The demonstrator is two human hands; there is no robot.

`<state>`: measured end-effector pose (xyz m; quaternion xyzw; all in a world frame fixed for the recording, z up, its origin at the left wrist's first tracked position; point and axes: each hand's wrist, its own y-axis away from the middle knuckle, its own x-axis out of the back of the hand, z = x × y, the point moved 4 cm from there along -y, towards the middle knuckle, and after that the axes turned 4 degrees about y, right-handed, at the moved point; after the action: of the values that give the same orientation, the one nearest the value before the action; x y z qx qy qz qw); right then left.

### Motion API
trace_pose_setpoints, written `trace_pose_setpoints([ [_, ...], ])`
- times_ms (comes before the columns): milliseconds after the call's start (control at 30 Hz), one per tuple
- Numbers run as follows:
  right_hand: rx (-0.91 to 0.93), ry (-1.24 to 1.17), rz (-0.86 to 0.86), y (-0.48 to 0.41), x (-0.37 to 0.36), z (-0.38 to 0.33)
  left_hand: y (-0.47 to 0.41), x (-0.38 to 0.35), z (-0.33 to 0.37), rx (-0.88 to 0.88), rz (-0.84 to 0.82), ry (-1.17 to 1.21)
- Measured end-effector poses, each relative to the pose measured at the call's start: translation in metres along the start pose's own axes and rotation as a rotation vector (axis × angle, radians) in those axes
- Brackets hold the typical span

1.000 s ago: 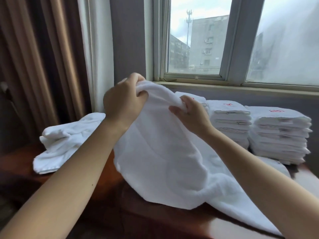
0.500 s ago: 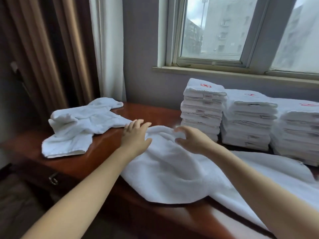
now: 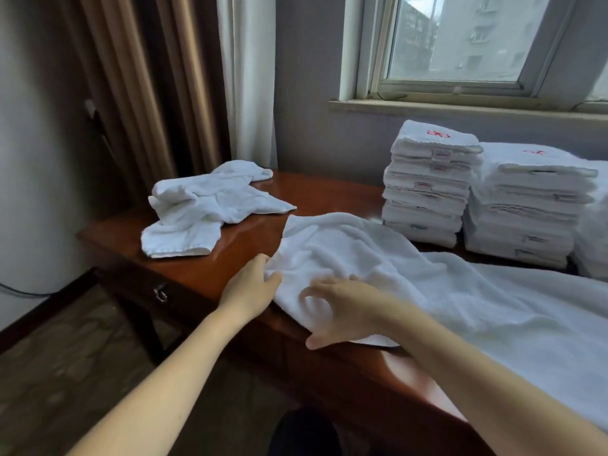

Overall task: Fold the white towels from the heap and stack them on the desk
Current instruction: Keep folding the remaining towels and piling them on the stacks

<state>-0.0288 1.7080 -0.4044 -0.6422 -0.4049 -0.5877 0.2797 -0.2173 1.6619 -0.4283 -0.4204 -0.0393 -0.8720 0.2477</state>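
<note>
My left hand (image 3: 251, 286) pinches the rumpled white terry towel (image 3: 427, 291) by its edge, to spread it flat; my right hand (image 3: 345, 311) curls over it (grip unclear).

The towel (image 3: 378, 258) has come down from mid-air and lies spread on the desk (image 3: 250, 235).

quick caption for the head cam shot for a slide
Left hand and right hand handle a spread white towel on the desk, between a crumpled heap and folded stacks.

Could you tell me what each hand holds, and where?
The left hand pinches the spread towel at its left edge; the right hand is too blurred to tell.
</note>
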Motion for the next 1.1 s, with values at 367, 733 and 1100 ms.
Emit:
trace_pose_setpoints([
  [367,-0.022,-0.17,0.231,0.012,0.032,-0.001,-0.007,0.072,0.018,0.096,0.072,0.532],
  [733,-0.369,-0.329,0.435,-0.047,0.057,0.046,-0.018,0.066,-0.004,0.265,0.167,0.802],
  [1100,-0.163,-0.112,0.295,-0.046,0.021,0.031,-0.037,0.025,-0.018,0.171,0.108,-0.111],
])
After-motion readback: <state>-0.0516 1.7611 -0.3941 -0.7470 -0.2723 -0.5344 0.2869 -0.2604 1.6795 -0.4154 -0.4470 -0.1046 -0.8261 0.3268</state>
